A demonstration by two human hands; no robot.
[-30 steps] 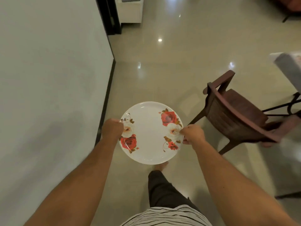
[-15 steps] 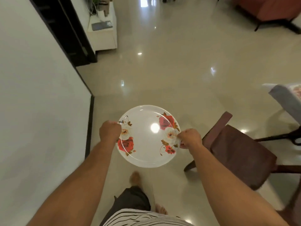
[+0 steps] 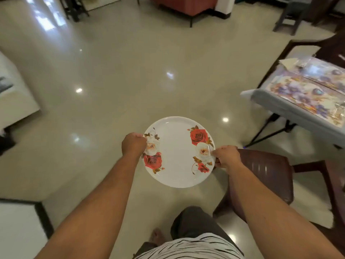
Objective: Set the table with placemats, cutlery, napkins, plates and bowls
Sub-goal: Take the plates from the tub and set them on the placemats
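- A dark brown wooden chair (image 3: 265,176) stands on the glossy beige tiled floor (image 3: 112,81), just under the person's right arm and between the person and the table.
- The table with a grey cover (image 3: 291,111) is at the right side, well apart from the plate. On it lies a placemat with purple and orange flowers (image 3: 306,90).
- A red sofa (image 3: 183,4) stands far at the top.
- The round white plate with red and white roses (image 3: 178,152) is held flat in the air above the floor, in front of the person's body.
- The left hand (image 3: 133,144) grips the left rim of the plate with curled fingers.
- The right hand (image 3: 226,156) pinches the right rim, beside the white rose.
- The plate looks clean, and rose prints sit at both sides.
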